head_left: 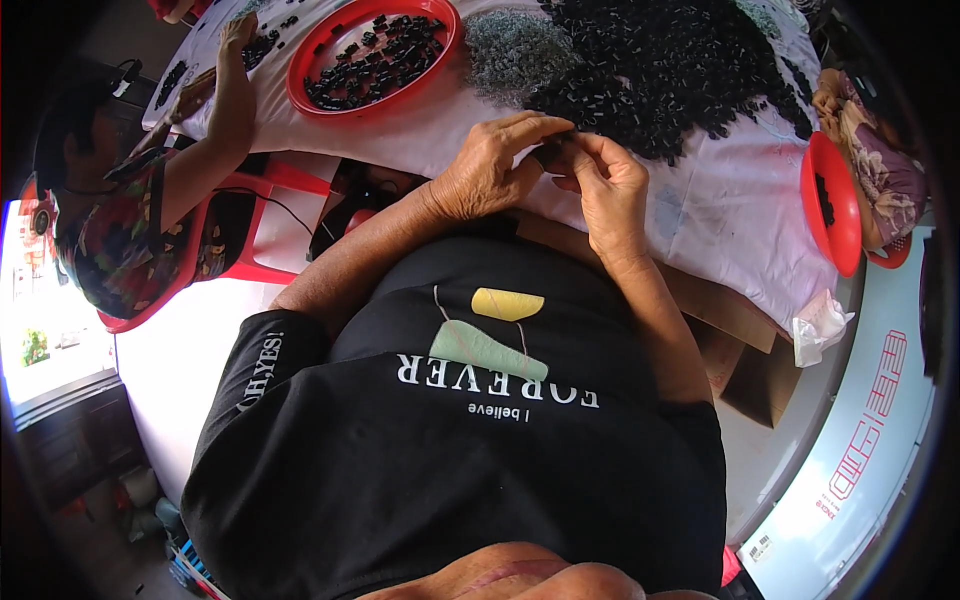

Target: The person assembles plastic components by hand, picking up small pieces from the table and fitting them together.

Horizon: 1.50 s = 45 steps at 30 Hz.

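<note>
Two hands meet above near edge of tabletop [715, 215]: left hand [490, 165], right hand [612, 185], fingertips together, pinching black part [547, 154] between them. Just beyond, black heap [665, 75]; left of it, grey heap [515, 55]. Farther left, red tray [297, 85] holding black pieces [375, 65]. Beyond tray's left side, co-worker's hand [238, 32].

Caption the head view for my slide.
Left hand and right hand hold a small black part near a heap of black parts.
</note>
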### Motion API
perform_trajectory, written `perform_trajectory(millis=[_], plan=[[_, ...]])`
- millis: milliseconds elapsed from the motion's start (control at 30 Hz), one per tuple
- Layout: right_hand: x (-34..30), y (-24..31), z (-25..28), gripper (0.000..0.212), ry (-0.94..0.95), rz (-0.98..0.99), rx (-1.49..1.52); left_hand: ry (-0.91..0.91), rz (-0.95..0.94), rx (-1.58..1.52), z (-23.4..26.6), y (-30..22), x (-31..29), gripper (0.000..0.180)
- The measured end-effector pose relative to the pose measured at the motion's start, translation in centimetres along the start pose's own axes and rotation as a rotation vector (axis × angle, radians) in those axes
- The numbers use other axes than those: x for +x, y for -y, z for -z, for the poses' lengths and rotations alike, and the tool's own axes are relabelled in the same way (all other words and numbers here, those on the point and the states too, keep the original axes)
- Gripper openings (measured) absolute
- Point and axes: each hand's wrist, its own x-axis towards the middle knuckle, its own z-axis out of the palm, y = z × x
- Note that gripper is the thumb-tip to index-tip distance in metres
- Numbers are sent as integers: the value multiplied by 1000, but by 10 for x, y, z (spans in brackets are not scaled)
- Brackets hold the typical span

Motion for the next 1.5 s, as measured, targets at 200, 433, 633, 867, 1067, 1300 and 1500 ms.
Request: perform_trajectory(millis=[200, 433, 633, 867, 1067, 1300, 1500], plan=[[1, 0, -1, 13, 10, -21, 20, -57, 23, -9, -2, 7, -1, 35], [3, -3, 0, 13, -16, -95, 290, -63, 49, -32, 1, 10, -2, 34], [6, -10, 5, 14, -18, -185, 434, -76, 40, -69, -2, 12, -2, 38], [9, -10, 5, 13, -13, -201, 447, -80, 28, -78, 0, 15, -5, 40], [8, -17, 9, 13, -22, -218, 455, -33, 48, -45, -4, 14, -5, 40], [10, -16, 9, 13, -6, -218, 449, 22, 166, -199, -1, 16, -4, 33], [11, -19, 10, 13, 13, -206, 466, 19, 238, -258, -1, 20, -7, 26]])
